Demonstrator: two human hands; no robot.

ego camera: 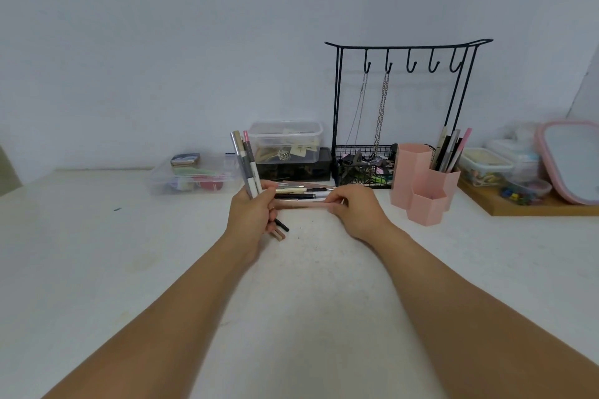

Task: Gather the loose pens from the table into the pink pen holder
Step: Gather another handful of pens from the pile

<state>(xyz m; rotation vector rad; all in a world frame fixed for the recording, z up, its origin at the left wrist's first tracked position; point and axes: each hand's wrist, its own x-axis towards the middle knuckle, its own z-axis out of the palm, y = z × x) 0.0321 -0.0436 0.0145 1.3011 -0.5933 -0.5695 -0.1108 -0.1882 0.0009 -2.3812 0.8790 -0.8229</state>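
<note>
Bare white table (308, 285) lies open near the arms. Left hand (251, 214) grips a pen bundle (248, 165); right hand (353, 209) pinches a slim pink pen (301, 205) beside loose pens (301, 191). The hexagonal pink plastic holder (421, 185) stands right.

Loose pens (301, 193) flat beside pink hexagonal pen holder (421, 185)

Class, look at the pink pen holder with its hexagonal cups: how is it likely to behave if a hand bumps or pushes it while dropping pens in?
The pink pen holder looks like thin plastic, so probably light and apt to slide on the smooth table. Its three joined cups give a broad base, so tipping seems unlikely. Still, the tall pens lean out of one rear cup, which may shift its balance slightly.
</note>
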